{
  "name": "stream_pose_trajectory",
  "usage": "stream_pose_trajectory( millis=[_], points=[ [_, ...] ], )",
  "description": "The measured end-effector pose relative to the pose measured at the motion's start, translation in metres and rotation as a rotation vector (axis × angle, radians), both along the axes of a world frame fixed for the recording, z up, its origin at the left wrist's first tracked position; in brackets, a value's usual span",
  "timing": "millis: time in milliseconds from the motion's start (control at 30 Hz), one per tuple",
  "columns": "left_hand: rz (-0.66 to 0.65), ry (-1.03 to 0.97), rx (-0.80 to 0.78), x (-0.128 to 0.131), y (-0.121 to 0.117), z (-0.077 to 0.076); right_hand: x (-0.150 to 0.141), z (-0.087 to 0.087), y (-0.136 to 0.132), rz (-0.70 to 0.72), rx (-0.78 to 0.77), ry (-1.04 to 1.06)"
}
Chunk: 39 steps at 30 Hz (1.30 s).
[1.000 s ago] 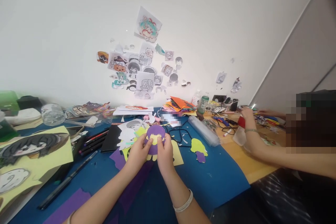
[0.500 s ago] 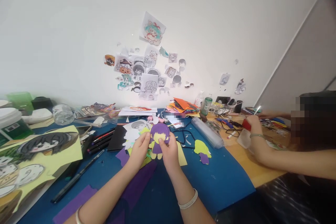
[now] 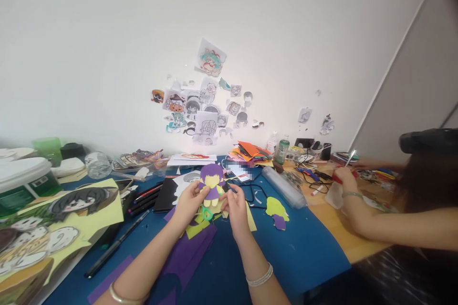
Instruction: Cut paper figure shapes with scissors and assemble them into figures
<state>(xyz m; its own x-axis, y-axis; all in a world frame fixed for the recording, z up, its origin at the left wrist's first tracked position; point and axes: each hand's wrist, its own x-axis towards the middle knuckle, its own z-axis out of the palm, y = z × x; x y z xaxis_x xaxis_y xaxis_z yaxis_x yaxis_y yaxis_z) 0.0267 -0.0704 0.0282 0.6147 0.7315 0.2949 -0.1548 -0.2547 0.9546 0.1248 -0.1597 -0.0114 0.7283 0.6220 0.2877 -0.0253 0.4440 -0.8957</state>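
Note:
A paper doll with purple hair, a purple dress and pale yellow face and legs is held upright over the desk. My left hand pinches its left side, thumb in front. At the doll's right edge is my right hand, its fingers curled together; whether they grip the edge or a small piece is hard to make out. Below the doll lies a green ring-shaped handle among yellow scraps. Purple paper lies under my left forearm.
Black pens and a long pen lie left, by a yellow sheet with drawings. Yellow-green scraps and a clear plastic roll lie right. Coloured paper is stacked behind. A co-worker's arm reaches in at the right.
My right hand has moved from gripping the doll's front to its right edge, fingers curled. The doll has shifted slightly up and left in view, showing more of its dress.

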Motion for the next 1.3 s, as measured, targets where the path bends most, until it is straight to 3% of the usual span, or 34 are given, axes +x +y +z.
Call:
stream_pose_trajectory(
  millis=[167,300,433,567,700,833,933,1133,1300],
  points=[
    [0.186,-0.081,0.052,-0.022,0.041,0.006,-0.002,-0.005,0.001,-0.009,-0.128,-0.040],
    [0.217,-0.095,0.035,-0.038,0.062,0.009,-0.004,-0.005,0.000,-0.057,-0.123,-0.112],
    [0.202,-0.089,0.030,-0.047,0.068,0.012,-0.005,-0.004,-0.001,-0.070,-0.123,-0.111],
    [0.179,-0.082,0.047,-0.048,0.062,0.018,-0.005,-0.006,0.000,-0.062,-0.110,-0.122],
    [0.077,-0.037,0.060,-0.034,0.037,0.021,-0.007,-0.004,0.002,-0.043,0.008,-0.143],
    [-0.139,0.083,0.070,-0.012,0.003,0.013,-0.009,0.006,-0.002,-0.017,0.123,-0.123],
    [-0.168,0.186,0.092,-0.001,-0.013,0.004,-0.011,0.013,-0.008,-0.016,0.137,-0.123],
    [-0.186,0.220,0.039,0.002,-0.011,-0.003,-0.007,0.007,-0.007,-0.093,0.046,-0.148],
    [-0.105,0.205,0.015,-0.002,0.006,-0.002,0.033,0.001,-0.006,-0.253,-0.066,-0.198]
  ],
)
